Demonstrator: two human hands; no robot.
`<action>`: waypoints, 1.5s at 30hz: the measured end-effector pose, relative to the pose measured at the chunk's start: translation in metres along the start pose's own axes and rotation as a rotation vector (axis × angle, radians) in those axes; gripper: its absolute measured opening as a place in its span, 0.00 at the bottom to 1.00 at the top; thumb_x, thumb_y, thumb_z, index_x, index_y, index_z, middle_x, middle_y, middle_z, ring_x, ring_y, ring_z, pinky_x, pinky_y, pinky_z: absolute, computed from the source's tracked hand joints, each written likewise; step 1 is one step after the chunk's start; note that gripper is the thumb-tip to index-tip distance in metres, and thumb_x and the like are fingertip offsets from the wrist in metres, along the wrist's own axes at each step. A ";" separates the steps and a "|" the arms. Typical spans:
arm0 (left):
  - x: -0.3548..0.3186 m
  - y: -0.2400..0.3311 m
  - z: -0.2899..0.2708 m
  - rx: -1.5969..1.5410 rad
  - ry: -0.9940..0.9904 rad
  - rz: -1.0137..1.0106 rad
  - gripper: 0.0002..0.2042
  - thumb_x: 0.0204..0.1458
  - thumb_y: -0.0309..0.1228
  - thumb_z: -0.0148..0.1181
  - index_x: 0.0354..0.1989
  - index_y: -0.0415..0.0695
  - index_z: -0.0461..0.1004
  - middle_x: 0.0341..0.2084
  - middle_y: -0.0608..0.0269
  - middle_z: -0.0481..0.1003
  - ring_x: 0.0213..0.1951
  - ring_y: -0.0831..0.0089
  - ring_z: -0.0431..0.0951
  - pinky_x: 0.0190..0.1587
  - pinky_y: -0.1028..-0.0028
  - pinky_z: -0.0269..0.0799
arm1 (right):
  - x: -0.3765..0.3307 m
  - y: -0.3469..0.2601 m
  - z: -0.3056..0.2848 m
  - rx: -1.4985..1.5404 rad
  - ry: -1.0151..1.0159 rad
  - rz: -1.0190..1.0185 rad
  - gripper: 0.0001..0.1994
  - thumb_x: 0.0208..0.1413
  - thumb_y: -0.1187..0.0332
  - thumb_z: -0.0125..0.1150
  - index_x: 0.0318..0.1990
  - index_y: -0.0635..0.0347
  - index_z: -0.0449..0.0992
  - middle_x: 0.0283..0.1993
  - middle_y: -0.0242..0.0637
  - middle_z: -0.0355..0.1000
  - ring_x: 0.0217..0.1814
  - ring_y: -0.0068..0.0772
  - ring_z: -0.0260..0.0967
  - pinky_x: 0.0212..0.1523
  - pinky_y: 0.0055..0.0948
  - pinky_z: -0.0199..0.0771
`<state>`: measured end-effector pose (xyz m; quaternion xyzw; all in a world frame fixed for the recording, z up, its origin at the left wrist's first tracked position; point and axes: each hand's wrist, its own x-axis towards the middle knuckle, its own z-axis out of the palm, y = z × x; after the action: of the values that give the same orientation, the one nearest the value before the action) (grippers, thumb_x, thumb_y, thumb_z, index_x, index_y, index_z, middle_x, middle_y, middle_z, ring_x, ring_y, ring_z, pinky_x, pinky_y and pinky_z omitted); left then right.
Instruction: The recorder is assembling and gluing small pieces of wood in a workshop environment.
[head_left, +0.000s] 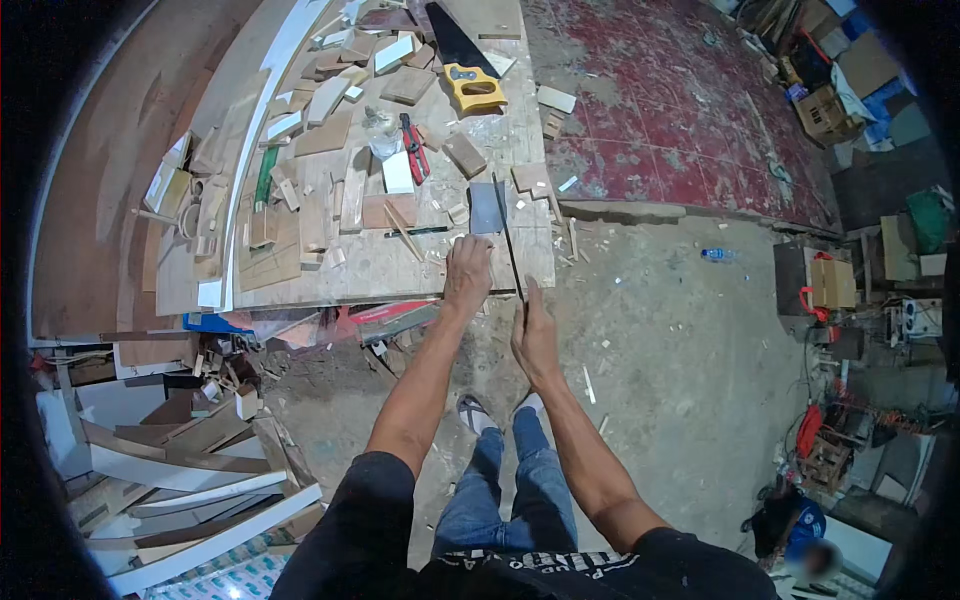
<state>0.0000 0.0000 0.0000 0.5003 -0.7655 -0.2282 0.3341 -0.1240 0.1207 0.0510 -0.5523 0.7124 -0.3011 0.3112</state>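
Note:
My left hand (467, 274) presses flat on the near edge of a plywood worktop (420, 265), beside a grey metal square (488, 207). A thin dark blade of the square (509, 250) runs from that grey plate toward me. My right hand (535, 335) grips the near end of this blade just off the table edge. Both forearms reach forward from the lower edge, over my jeans and sandals.
Several wood offcuts (330, 130) litter the worktop, with a yellow-handled handsaw (465, 70), red-handled pliers (413, 146) and a pencil (404, 232). Scrap boards (190, 440) pile at lower left. Boxes and tools (835, 290) stand at the right on the concrete floor.

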 end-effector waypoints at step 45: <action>0.043 0.048 -0.088 -0.875 0.595 -1.277 0.06 0.56 0.28 0.53 0.27 0.44 0.72 0.24 0.67 0.74 0.24 0.81 0.73 0.21 0.80 0.66 | 0.164 -0.307 -0.277 1.576 -1.191 -1.131 0.28 0.63 0.68 0.56 0.68 0.44 0.54 0.39 0.49 0.74 0.30 0.46 0.74 0.34 0.35 0.82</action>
<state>0.0243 -0.0218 0.1042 0.7031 -0.0559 -0.5091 0.4933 -0.1876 -0.0794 0.4432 -0.5005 -0.2874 -0.4521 0.6801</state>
